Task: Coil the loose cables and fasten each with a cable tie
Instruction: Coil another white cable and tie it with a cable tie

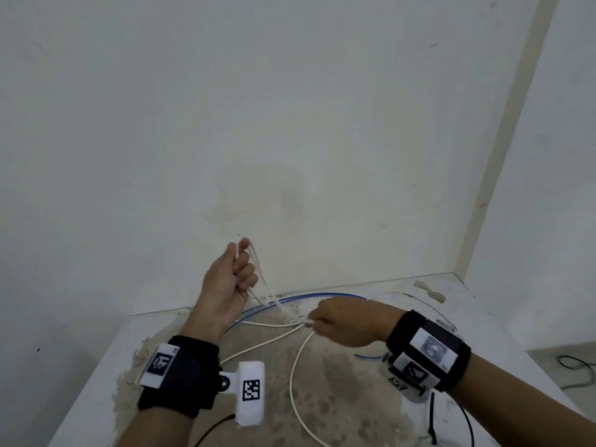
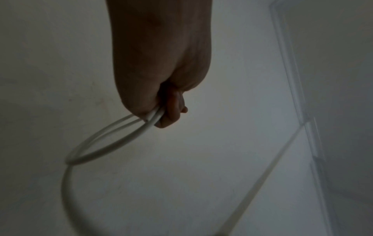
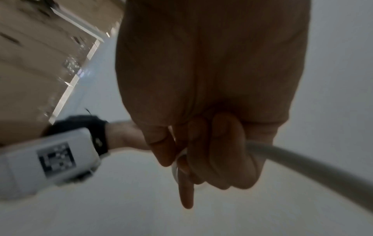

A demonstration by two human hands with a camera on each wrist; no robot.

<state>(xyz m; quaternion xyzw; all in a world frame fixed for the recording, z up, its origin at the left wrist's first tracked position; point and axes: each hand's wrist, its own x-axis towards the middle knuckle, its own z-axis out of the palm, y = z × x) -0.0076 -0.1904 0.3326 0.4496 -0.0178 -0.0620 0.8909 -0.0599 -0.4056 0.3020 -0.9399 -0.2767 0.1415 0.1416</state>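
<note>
A long white cable (image 1: 292, 379) trails over the stained table (image 1: 338, 411). My left hand (image 1: 233, 272) is raised above the table's back edge, its fingers curled round a few loops of that cable; the left wrist view shows the white cable (image 2: 105, 140) looping out of my left hand (image 2: 161, 102). My right hand (image 1: 335, 324) is lower and to the right, pinching the same cable where its strands meet. In the right wrist view my right hand (image 3: 212, 151) curls round the white cable (image 3: 315, 166), with one finger pointing out.
A blue cable (image 1: 309, 296) curves along the table's back edge by the white wall (image 1: 290, 124). A black cable tie (image 1: 431, 417) lies at the table's right near a thin black wire (image 1: 466, 417). Another black lead (image 1: 213, 429) runs under my left forearm. More wires (image 1: 577, 366) lie on the floor, right.
</note>
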